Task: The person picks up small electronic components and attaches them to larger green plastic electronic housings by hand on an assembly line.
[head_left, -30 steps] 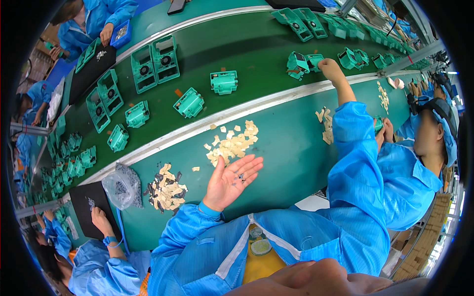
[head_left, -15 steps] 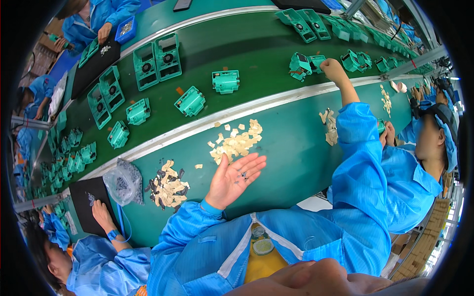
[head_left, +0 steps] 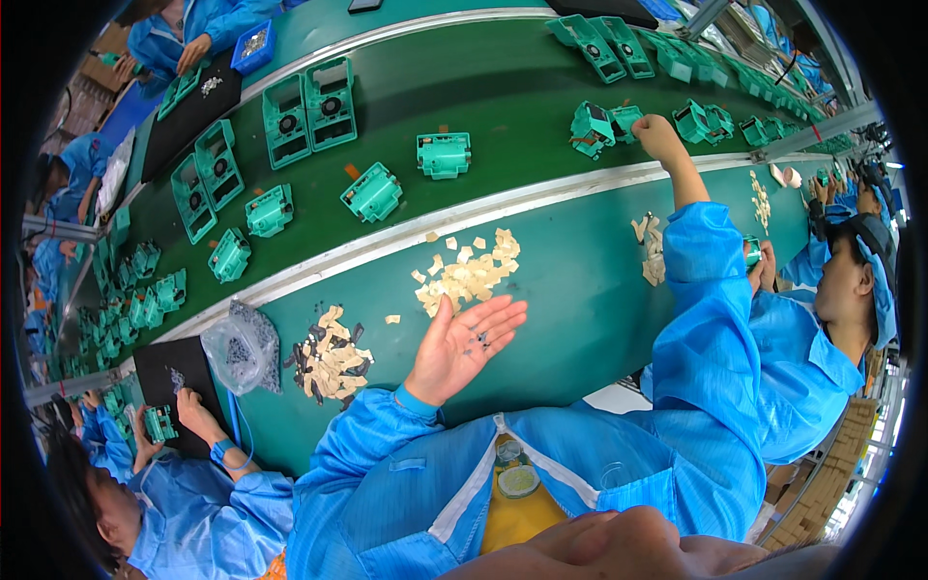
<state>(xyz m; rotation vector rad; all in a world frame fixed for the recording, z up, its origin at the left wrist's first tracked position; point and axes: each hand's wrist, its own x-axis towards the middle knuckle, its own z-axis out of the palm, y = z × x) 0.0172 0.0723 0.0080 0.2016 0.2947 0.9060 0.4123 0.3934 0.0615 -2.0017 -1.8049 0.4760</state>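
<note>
My left hand (head_left: 454, 350) is palm up over the green bench, its fingers stretched out. Several tiny dark pieces (head_left: 476, 340) lie loose on it. Just beyond its fingers is a pile of cream-coloured flat pieces (head_left: 469, 273). My right arm stretches far forward over the belt. There my right hand (head_left: 659, 139) has its fingers drawn together at the edge of a green plastic housing (head_left: 623, 120); the fingertips are partly hidden. Another green housing (head_left: 591, 130), tilted and with reddish wires, sits against it on the left.
More green housings (head_left: 444, 156) stand along the dark green belt (head_left: 522, 126), behind a pale metal rail (head_left: 406, 230). Left on the bench are a mixed cream and black heap (head_left: 332, 358) and a clear bag (head_left: 240, 350). Co-workers sit close on both sides.
My right hand stays at the green housing and my left palm stays flat; the view has shifted slightly. The co-worker on the left now has a green housing in one hand.
</note>
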